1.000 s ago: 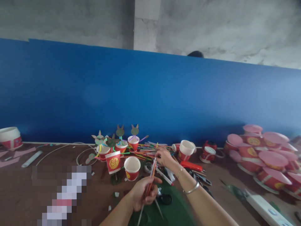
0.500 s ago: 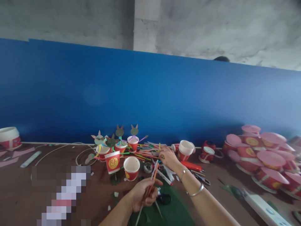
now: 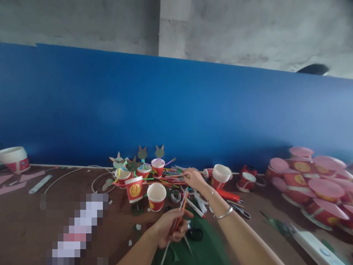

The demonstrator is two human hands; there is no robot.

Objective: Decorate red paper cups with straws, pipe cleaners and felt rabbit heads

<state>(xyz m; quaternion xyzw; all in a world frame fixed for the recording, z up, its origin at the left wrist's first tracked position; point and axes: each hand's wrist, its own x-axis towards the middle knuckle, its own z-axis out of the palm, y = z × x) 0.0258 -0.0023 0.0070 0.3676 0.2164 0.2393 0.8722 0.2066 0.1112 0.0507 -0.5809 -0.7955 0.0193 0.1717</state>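
Observation:
My left hand point(image 3: 168, 227) is closed around a small bundle of thin straws point(image 3: 179, 209), orange and white, which stick up and forward out of the fist. My right hand point(image 3: 194, 178) reaches forward into the heap of coloured straws point(image 3: 169, 175) by the blue wall, fingers pinched on one straw there. Two bracelets sit on my right wrist. Two red paper cups point(image 3: 156, 197) stand just left of the hands; behind them more red cups point(image 3: 157, 166) carry green paper rabbit heads on straws.
A green sheet point(image 3: 202, 248) lies under my arms with black scissors point(image 3: 194, 233) on it. A red knife point(image 3: 227, 195), a tipped cup point(image 3: 220, 176) and a pile of pink-lidded red bowls point(image 3: 314, 186) lie to the right. White cable point(image 3: 82, 173) and a bowl point(image 3: 12, 159) lie left.
My right hand has moved a little further forward into the straw heap. The left hand keeps its bundle in nearly the same place. The view has shifted slightly.

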